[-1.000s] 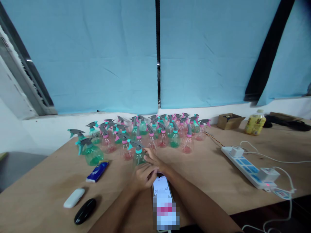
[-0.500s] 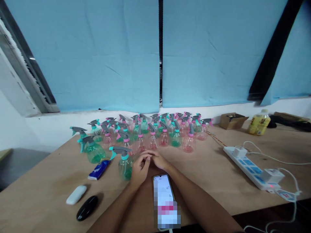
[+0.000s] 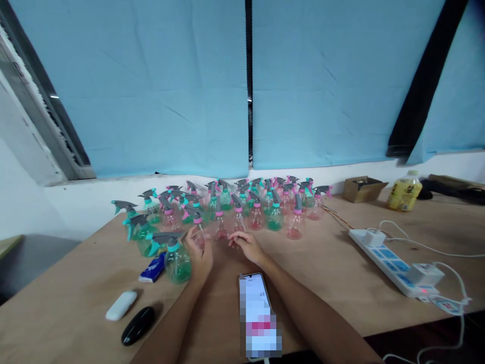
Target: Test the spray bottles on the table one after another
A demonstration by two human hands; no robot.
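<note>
My left hand [image 3: 200,254] rests against the right side of a green spray bottle [image 3: 176,262] with a grey and teal trigger head, standing upright on the wooden table [image 3: 322,273]. My right hand [image 3: 246,244] hovers with fingers loosely apart just in front of a pink spray bottle [image 3: 221,225], holding nothing. Behind both hands stands a crowd of several green and pink spray bottles [image 3: 265,207]. A phone [image 3: 256,303] lies between my forearms.
A blue packet [image 3: 152,267], a white oval device [image 3: 120,305] and a black oval device [image 3: 138,325] lie at the left. At the right are a white power strip [image 3: 390,258] with plugs and cables, a small cardboard box [image 3: 364,188] and a yellow drink bottle [image 3: 404,190].
My left hand has moved the green spray bottle leftward, away from the middle, towards the blue packet. My right hand let go of it and stays near the pink bottles.
</note>
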